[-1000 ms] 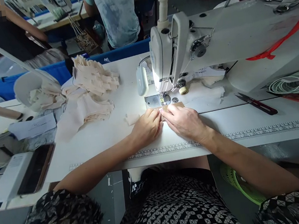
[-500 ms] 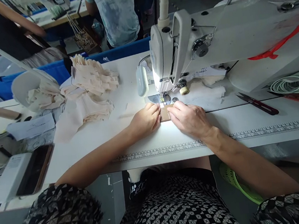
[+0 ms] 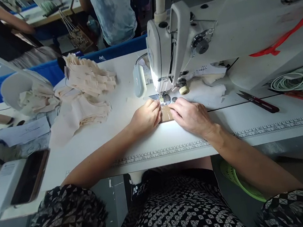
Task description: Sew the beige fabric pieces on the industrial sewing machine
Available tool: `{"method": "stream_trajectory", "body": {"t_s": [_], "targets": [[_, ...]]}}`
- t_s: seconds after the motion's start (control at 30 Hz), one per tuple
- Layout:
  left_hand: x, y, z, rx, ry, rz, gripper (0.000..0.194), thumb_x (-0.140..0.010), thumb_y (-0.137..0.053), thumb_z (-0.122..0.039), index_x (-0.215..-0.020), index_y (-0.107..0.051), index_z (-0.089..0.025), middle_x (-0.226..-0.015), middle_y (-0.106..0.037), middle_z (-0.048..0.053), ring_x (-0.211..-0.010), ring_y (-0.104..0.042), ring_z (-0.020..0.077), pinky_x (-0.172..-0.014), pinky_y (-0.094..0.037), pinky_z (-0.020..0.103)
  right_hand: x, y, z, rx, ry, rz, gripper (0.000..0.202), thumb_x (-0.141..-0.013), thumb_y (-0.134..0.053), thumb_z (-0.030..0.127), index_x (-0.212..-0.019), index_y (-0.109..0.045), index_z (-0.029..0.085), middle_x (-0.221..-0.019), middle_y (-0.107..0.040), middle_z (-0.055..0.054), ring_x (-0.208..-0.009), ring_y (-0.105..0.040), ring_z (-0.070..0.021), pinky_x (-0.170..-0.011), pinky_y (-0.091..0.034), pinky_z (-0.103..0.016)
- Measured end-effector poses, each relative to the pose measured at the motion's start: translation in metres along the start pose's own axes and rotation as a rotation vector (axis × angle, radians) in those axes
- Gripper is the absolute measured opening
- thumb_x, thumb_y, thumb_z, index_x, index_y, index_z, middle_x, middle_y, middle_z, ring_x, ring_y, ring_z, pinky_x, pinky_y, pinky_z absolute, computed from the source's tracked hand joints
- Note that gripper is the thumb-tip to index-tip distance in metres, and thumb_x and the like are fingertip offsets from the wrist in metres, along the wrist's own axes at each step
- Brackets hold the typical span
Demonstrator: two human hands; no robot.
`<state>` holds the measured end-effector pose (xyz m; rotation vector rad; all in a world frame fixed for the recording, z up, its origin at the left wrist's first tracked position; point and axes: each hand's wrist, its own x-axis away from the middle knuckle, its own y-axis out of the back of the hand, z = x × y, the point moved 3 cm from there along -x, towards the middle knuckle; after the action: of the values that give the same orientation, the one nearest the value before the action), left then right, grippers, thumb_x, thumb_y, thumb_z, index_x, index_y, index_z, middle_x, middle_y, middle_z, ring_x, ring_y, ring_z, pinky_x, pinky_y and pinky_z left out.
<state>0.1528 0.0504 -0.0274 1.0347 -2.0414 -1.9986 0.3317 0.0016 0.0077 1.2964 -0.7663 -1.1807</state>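
Observation:
My left hand is closed at the left of the sewing machine's needle area, fingertips pinched together beside the presser foot. My right hand is closed on the other side, thumb and fingers bent together. Between them lies a brown plate on the machine bed, just in front of the foot. What the fingertips pinch is too small and too hidden to make out. The white sewing machine stands over the table, its lamp lighting both hands.
Piles of pale fabric pieces lie to the left, near a phone. Thread snips and a coil of pale cord are at the right. A printed ruler runs along the front edge. Two people are beyond the blue partition.
The view has shifted slightly, so the machine and table sit a little further left and higher. A small white piece seen by my left fingertips no longer shows clearly. Both hands keep nearly the same pose.

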Motion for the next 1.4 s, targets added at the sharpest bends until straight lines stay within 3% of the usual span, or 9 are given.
{"method": "stream_trajectory", "body": {"t_s": [0.1, 0.3, 0.63, 0.8, 1.0, 1.17, 1.27, 1.4], "targets": [[0.000, 0.002, 0.000, 0.023, 0.003, 0.010, 0.046, -0.110, -0.031, -0.028, -0.129, -0.069, -0.012, -0.128, -0.072, 0.018, -0.118, -0.067, 0.0316, -0.102, -0.057, 0.047, -0.009, -0.001, -0.009, -0.133, -0.058, -0.042, 0.032, -0.105, -0.044, 0.028, -0.108, -0.075, 0.020, -0.100, -0.077, -0.009, -0.082, -0.069, -0.0209, -0.070, -0.047, -0.031], [-0.004, 0.005, -0.002, 0.011, 0.006, 0.053, 0.049, -0.109, -0.028, -0.028, -0.121, -0.073, -0.011, -0.123, -0.072, 0.019, -0.116, -0.067, 0.0310, -0.101, -0.055, 0.045, -0.035, -0.003, -0.035, -0.418, -0.179, -0.164, 0.043, -0.107, -0.044, 0.038, -0.070, -0.062, 0.025, -0.063, -0.064, -0.002, -0.072, -0.067, -0.0204, -0.072, -0.049, -0.032], [-0.009, 0.006, -0.005, -0.113, -0.006, 0.098, 0.054, -0.109, -0.024, -0.025, -0.116, -0.074, -0.008, -0.118, -0.072, 0.019, -0.109, -0.066, 0.0307, -0.096, -0.056, 0.041, -0.023, -0.002, -0.030, -0.456, -0.163, -0.238, 0.039, -0.106, -0.047, 0.043, -0.070, -0.052, 0.027, -0.064, -0.067, -0.001, -0.066, -0.064, -0.0179, -0.074, -0.047, -0.032], [-0.011, 0.004, -0.002, -0.080, 0.031, 0.075, 0.047, -0.108, -0.029, -0.026, -0.113, -0.074, -0.012, -0.117, -0.071, 0.019, -0.108, -0.065, 0.0316, -0.096, -0.056, 0.044, -0.028, -0.002, -0.029, -0.468, -0.184, -0.241, 0.041, -0.106, -0.047, 0.035, -0.066, -0.048, 0.027, -0.059, -0.064, 0.000, -0.063, -0.060, -0.0156, -0.072, -0.045, -0.029], [-0.013, 0.003, 0.000, -0.054, 0.062, 0.065, 0.039, -0.108, -0.033, -0.025, -0.114, -0.069, -0.012, -0.120, -0.070, 0.019, -0.110, -0.064, 0.0313, -0.096, -0.055, 0.044, -0.023, 0.002, -0.033, -0.427, -0.154, -0.265, 0.043, -0.105, -0.046, 0.041, -0.064, -0.043, 0.027, -0.059, -0.062, -0.001, -0.062, -0.057, -0.0159, -0.071, -0.041, -0.029], [-0.012, 0.011, 0.012, -0.034, 0.197, 0.025, 0.029, -0.105, -0.043, -0.024, -0.121, -0.064, -0.013, -0.125, -0.068, 0.020, -0.113, -0.063, 0.0326, -0.093, -0.053, 0.046, -0.018, -0.001, -0.031, -0.408, -0.136, -0.175, 0.030, -0.104, -0.046, 0.039, -0.082, -0.061, 0.024, -0.066, -0.066, -0.002, -0.063, -0.057, -0.0170, -0.068, -0.039, -0.030], [-0.007, 0.017, 0.025, -0.087, 0.330, 0.002, 0.020, -0.099, -0.048, -0.022, -0.100, -0.067, -0.016, -0.106, -0.070, 0.019, -0.101, -0.063, 0.0319, -0.081, -0.052, 0.042, -0.016, -0.005, -0.022, -0.337, -0.067, -0.111, 0.029, -0.104, -0.047, 0.036, -0.093, -0.070, 0.022, -0.076, -0.072, -0.005, -0.069, -0.057, -0.0176, -0.070, -0.039, -0.031], [-0.001, 0.029, 0.038, -0.009, 0.476, -0.005, 0.020, -0.093, -0.051, -0.017, -0.077, -0.064, -0.018, -0.086, -0.069, 0.012, -0.079, -0.060, 0.0236, -0.068, -0.045, 0.035, -0.014, -0.009, -0.005, -0.310, 0.014, -0.051, 0.025, -0.102, -0.049, 0.028, -0.097, -0.074, 0.021, -0.097, -0.077, -0.007, -0.083, -0.063, -0.0184, -0.075, -0.041, -0.031]]}}
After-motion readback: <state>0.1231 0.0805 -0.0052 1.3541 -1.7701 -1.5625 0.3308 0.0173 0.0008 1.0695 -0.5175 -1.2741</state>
